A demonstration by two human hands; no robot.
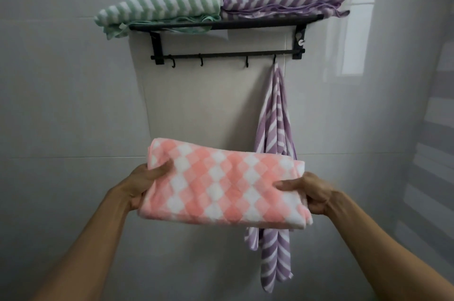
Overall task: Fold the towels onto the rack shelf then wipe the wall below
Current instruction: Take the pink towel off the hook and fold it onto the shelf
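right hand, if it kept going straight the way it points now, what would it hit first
Probably the hanging purple-and-white striped towel. The right hand, gripping the folded pink-and-white checked towel, points forward and slightly inward towards it, with the grey tiled wall behind. Depth is unclear.

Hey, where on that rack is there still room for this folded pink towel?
The shelf is crowded: the green towel and purple towel cover it end to end. Only their tops are free. Below, three hooks left of the hanging purple towel are bare.
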